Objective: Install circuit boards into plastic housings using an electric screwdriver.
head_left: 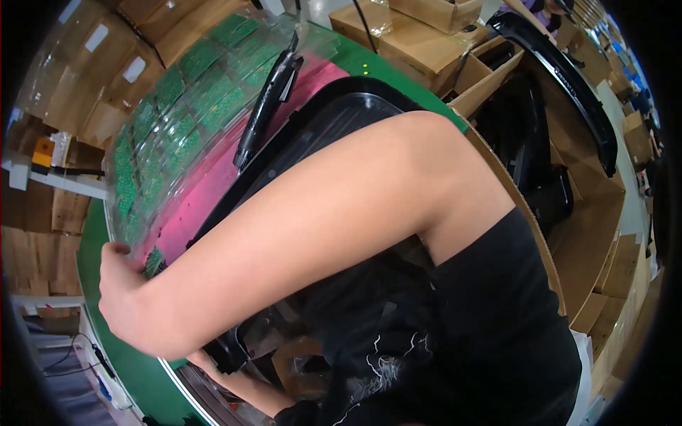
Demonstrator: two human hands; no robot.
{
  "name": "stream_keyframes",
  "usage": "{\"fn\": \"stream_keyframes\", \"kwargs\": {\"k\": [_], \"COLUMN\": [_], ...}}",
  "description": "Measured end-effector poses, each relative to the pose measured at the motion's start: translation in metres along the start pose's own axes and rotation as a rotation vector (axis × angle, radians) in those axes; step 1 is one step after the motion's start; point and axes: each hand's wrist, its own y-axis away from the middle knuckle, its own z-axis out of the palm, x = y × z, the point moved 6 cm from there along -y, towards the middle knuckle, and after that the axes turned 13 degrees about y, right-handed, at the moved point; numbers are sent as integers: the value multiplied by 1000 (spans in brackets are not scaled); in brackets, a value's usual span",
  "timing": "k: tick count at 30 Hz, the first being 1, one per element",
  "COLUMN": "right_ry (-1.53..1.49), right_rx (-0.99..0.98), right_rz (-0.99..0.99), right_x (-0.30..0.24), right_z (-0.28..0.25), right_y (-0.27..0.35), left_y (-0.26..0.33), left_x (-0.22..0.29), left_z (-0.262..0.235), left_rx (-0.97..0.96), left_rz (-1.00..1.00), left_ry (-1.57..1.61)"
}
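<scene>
My right arm stretches across the view from the right, over a large black plastic shell [348, 106]. At its far end my right hand [122, 291] is bent at the left, its visible fingers curled in. A small green piece like a circuit board [153, 261] shows right beside those fingers; what they grip is hidden. My left forearm [245, 387] comes up from below, and the left hand is mostly covered by the right forearm, near the shell's near corner. A black electric screwdriver [268, 106] with a cord lies along the shell's left side, above a pink mat [188, 202].
Clear plastic trays of green circuit boards [185, 92] are stacked at the left of the green table [117, 376]. Cardboard boxes [398, 46] stand behind it. An open carton at the right holds black plastic parts [518, 135]. A person [550, 18] is at the far right.
</scene>
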Motion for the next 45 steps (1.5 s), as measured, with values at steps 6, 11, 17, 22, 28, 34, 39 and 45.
{"fn": "stream_keyframes", "kwargs": {"k": [6,11,17,22,28,34,39,45], "right_ry": [-927,-1569,-1446,-1051,-958,-831,-712,-700], "right_rx": [321,859,946,619,421,315,193,123], "right_rz": [94,39,320,384,430,567,541,581], "right_x": [24,-5,-4,27,37,73,82,80], "right_z": [30,45,89,98,101,128,158,167], "right_y": [78,125,165,214,236,224,205,198], "left_y": [13,63,67,55,46,16,-7,-8], "left_x": [40,147,108,104,101,81,83,74], "left_z": [4,113,160,174,196,198,203,206], "left_rx": [-3,-121,-466,-545,-766,-440,-447,-447], "left_rz": [85,129,-72,-238,-260,-133,157,70], "left_ry": [-136,561,342,499,349,278,-249,-361]}}
